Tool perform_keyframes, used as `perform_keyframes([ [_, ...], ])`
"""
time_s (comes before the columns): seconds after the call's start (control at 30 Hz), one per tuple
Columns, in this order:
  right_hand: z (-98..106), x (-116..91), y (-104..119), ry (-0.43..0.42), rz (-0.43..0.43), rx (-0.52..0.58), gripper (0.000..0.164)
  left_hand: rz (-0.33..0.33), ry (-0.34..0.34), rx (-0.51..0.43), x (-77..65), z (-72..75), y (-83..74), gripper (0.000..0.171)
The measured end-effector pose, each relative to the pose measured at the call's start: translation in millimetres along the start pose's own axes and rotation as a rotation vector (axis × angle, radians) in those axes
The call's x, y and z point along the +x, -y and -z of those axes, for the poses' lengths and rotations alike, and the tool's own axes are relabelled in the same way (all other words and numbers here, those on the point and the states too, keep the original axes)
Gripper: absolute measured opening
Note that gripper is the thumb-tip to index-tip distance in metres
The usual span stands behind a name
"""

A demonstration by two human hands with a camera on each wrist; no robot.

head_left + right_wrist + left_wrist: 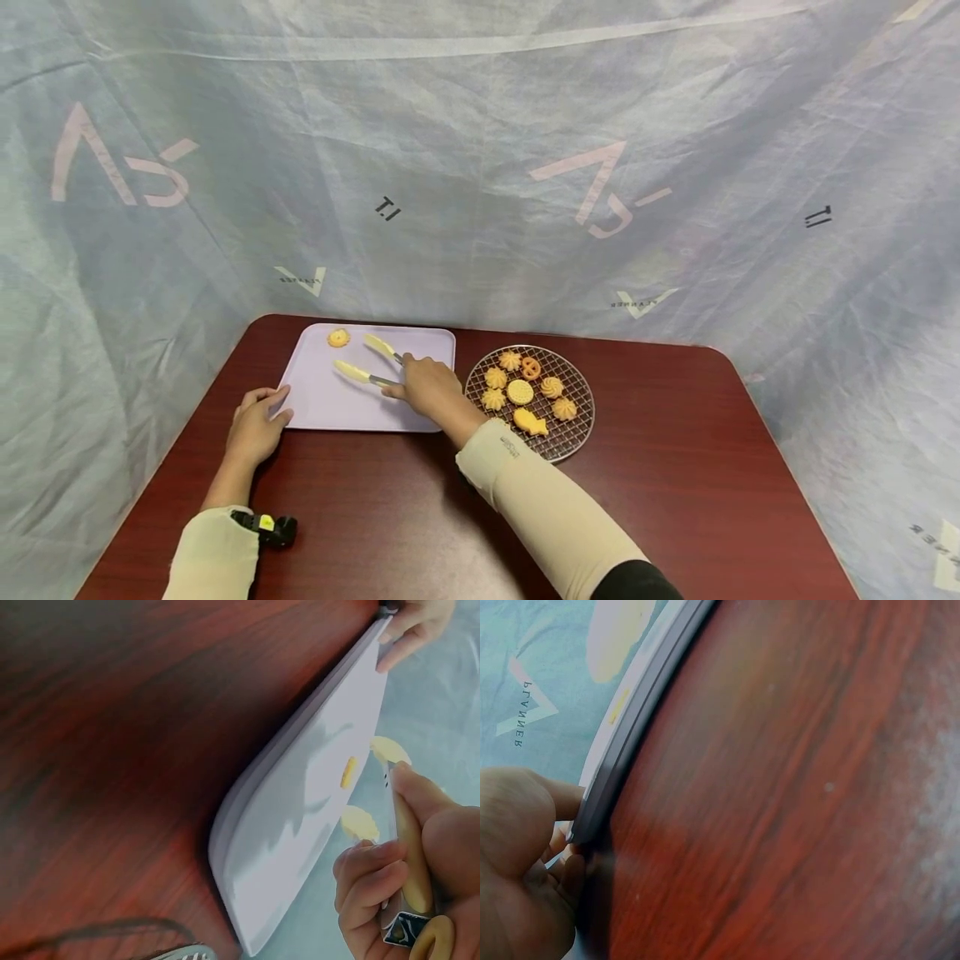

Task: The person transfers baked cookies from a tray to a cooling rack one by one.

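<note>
A pale lilac tray (322, 408) lies at the left of the table, with one flower-shaped cookie (338, 337) near its far left corner. My left hand (255, 427) grips the tray's near left corner, thumb on the rim and fingers at the edge, as the left wrist view also shows. My right hand (432, 387) holds tongs (411, 847) with yellow tips and metal arms. Over the tray, the tongs' tips stand apart with nothing between them, close to the cookie's right.
Right of the tray, a round wire rack (581, 417) bears several cookies, among them a pretzel (530, 368) and a fish-shaped one (530, 422). My right forearm passes over its near left edge. A grey printed curtain (480, 208) hangs behind the dark red table (675, 450).
</note>
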State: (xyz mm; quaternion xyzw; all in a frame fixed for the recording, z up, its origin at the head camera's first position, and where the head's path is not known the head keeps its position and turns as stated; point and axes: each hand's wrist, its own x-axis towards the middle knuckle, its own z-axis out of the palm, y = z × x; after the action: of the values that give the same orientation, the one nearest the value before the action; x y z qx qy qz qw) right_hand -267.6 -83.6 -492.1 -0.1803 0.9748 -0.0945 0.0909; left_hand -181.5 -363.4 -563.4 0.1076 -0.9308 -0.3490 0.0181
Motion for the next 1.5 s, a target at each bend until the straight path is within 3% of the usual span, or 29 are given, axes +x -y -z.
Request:
perform_keyframes([
  [0.3,0.0,20.3,9.9,-0.018,0.028,-0.026,0.059,0.002,0.000,0.001,-0.3,-3.7,-2.0,0.053],
  [0.63,-3.1,47.5,27.1,0.017,-0.026,-0.048,0.055,0.009,0.002,-0.010,-2.7,-6.4,-3.4,0.053],
  [1.1,-3.7,58.0,39.7,0.059,-0.031,-0.084,0.055,0.005,-0.015,-0.009,-1.6,-3.7,-1.0,0.052],
  [1.5,-9.1,60.8,37.6,0.018,-0.011,-0.079,0.047,0.005,-0.013,-0.005,-0.7,-1.4,0.1,0.052],
])
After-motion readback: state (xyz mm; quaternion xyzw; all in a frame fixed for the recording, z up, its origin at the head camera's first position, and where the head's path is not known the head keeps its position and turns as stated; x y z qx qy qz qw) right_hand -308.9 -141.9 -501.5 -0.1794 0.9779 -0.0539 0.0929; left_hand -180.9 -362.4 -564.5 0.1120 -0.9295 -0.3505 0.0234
